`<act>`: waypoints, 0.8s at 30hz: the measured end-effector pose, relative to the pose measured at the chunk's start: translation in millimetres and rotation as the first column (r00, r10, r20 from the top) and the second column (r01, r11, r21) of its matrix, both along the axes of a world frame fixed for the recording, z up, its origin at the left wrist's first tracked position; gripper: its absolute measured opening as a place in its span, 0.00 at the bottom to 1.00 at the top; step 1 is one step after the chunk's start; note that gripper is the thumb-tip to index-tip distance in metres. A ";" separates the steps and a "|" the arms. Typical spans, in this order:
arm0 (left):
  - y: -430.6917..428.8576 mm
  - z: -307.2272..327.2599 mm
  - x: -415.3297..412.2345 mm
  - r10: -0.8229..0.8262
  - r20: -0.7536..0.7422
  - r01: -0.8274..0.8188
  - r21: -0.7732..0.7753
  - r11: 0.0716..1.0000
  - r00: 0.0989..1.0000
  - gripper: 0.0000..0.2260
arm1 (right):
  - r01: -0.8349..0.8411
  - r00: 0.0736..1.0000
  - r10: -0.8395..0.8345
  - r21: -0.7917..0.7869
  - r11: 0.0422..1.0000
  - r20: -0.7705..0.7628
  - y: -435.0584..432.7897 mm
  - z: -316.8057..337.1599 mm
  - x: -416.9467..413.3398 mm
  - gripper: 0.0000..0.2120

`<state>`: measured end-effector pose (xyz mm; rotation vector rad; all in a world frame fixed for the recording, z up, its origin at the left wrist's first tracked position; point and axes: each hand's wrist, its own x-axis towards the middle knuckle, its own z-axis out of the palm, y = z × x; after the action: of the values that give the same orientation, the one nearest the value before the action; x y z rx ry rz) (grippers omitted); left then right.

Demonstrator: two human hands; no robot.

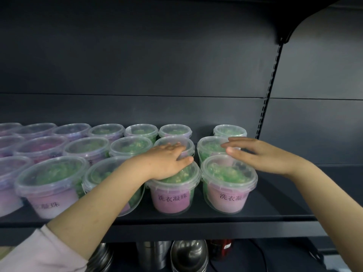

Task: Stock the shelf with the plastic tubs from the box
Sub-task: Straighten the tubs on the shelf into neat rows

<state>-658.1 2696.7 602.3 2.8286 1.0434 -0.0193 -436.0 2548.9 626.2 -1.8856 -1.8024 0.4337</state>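
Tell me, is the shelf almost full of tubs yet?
Mostly. Three rows of tubs already cover the shelf from the left. The left hand presses on a front tub, while the right hand hovers over the last column. Bare shelf remains on the right; the box isn't visible.

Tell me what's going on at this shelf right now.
A person is stocking a dark shelf with clear lidded plastic tubs. Three rows of tubs already stand on it. The left hand lies flat on the lid of a front-row tub with a pink label. The right hand is open above the rightmost front tub and the tub behind it; whether it touches either is unclear. Neither hand holds anything. The box is out of view. Metal pots sit on the shelf below.
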 end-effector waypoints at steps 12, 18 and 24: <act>0.1 7.8 -0.4 0.001 -0.035 -0.004 -0.068 0.998 0.999 0.34 | -0.006 0.999 0.008 -0.079 0.997 0.036 25.8 -3.7 13.8 0.33; 4.1 29.7 7.6 0.057 -0.093 -0.073 -0.177 0.981 0.994 0.32 | -0.039 0.999 0.038 -0.080 0.996 -0.013 34.5 -6.2 26.3 0.32; 17.5 26.7 37.5 0.045 0.094 -0.049 0.035 0.998 0.995 0.23 | 0.126 0.983 -0.122 0.019 0.992 -0.135 60.7 5.5 60.7 0.27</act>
<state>-620.6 2714.2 628.9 2.8058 1.1008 0.1370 -375.3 2609.6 631.7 -1.8904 -1.5875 0.4757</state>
